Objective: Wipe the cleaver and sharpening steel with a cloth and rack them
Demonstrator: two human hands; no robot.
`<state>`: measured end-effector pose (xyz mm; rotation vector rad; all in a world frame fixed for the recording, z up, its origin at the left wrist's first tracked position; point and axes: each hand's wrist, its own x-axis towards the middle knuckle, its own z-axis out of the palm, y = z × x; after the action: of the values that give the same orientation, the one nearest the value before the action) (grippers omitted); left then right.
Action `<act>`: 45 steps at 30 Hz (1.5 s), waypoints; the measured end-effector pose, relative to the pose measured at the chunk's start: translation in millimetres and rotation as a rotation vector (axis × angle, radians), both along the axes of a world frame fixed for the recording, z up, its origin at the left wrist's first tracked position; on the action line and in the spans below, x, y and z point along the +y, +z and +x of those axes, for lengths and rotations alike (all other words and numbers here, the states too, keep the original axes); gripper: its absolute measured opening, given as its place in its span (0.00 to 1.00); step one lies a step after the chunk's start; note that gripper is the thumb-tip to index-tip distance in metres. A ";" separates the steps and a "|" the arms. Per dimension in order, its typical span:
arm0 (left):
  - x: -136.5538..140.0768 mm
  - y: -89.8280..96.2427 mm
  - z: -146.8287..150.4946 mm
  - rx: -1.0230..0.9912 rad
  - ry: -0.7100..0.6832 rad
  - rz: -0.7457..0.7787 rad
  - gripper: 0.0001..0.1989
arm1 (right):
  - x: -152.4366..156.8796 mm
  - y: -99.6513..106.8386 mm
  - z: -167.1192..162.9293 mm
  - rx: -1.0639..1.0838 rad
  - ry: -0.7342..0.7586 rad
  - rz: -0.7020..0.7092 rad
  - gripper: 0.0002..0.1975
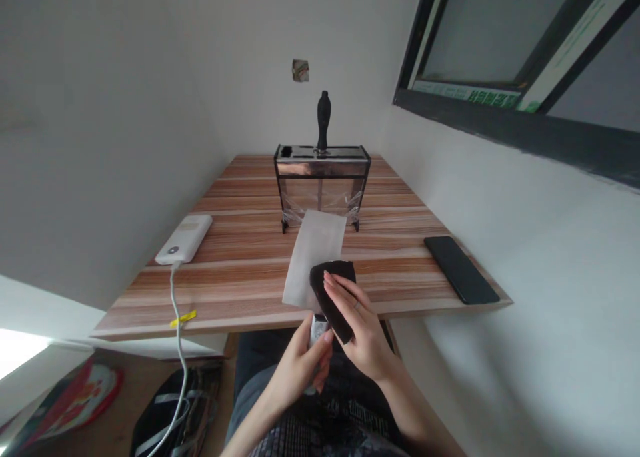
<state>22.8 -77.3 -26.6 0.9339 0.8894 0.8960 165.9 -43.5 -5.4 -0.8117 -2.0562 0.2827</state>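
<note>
My left hand (pixel 307 360) is closed around the silvery handle of a cleaver (pixel 311 254). Its broad pale blade points away from me, over the table's front edge. A folded black cloth (pixel 333 280) lies under the fingers of my right hand (pixel 363 330), against the lower right part of the blade near the handle. That part of the blade is covered by the cloth. Just beyond the blade tip stands a knife block (pixel 323 168) with a metallic top, black sides and clear film around its lower part. One black handle (pixel 324 120) rises upright from its top.
On the wood-grain table (pixel 240 244) a white power bank (pixel 184 239) lies at left, its white cable (pixel 176 310) hanging over the edge past yellow tape (pixel 184 319). A black phone (pixel 461 269) lies at right beside the wall. A dark bag (pixel 173 404) is on the floor.
</note>
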 end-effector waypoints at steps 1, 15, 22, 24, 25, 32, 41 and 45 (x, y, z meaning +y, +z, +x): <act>0.2 0.6 -0.4 0.001 -0.003 -0.001 0.20 | -0.2 0.1 1.4 0.010 0.002 -0.009 0.33; -1.3 -1.4 -0.4 0.088 -0.108 0.011 0.17 | 15.5 16.3 14.4 0.266 -0.327 0.119 0.27; 0.1 -4.9 -3.4 0.138 -0.062 0.036 0.20 | 2.9 -0.8 -5.0 -0.218 -0.059 0.010 0.32; 0.2 -4.0 -4.1 0.137 -0.067 0.030 0.20 | 2.8 2.7 -2.7 -0.258 -0.051 -0.005 0.32; -0.1 -2.8 -4.2 0.134 -0.070 0.026 0.20 | 3.8 5.5 -0.7 -0.275 -0.047 -0.008 0.32; -1.1 2.9 -5.3 0.093 -0.074 0.017 0.17 | 15.2 17.6 9.5 -0.429 0.059 0.051 0.31; -1.4 -1.9 -5.8 0.166 -0.057 0.079 0.13 | 3.8 12.3 -1.3 -0.553 0.014 0.003 0.32; -2.0 -4.9 -2.7 0.171 -0.040 0.073 0.12 | -5.3 11.3 -6.1 -0.550 -0.043 -0.010 0.33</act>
<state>20.0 -79.3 -31.4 1.0995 0.9851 0.8277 159.9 -48.7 5.9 -1.0212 -2.5412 0.0433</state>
